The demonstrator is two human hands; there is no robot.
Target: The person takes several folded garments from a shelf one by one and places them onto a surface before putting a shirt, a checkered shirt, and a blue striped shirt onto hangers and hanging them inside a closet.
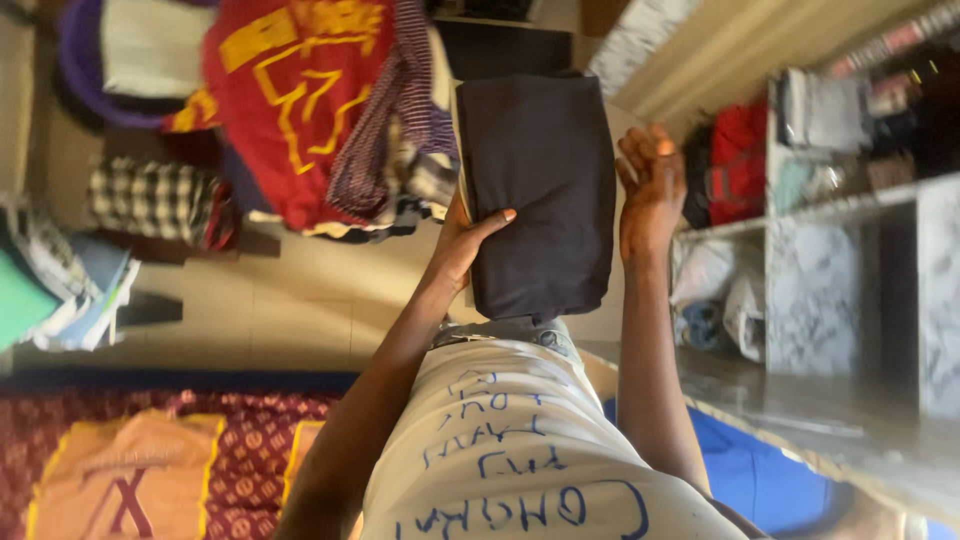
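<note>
My left hand (468, 238) holds a folded dark navy garment (540, 190) by its left edge, thumb on top. The garment is a thick, neat rectangle held out in front of me. My right hand (650, 185) is open, fingers apart, palm against the garment's right edge. A white shirt with blue handwriting (510, 450) covers my torso between my arms.
A heap of clothes, red with yellow print and striped pieces (320, 110), lies at the upper left. A checked cloth (155, 200) and stacked folded items (60, 290) sit left. Marble-patterned shelves (830, 260) with folded clothes stand right. A patterned maroon spread (150, 460) is lower left.
</note>
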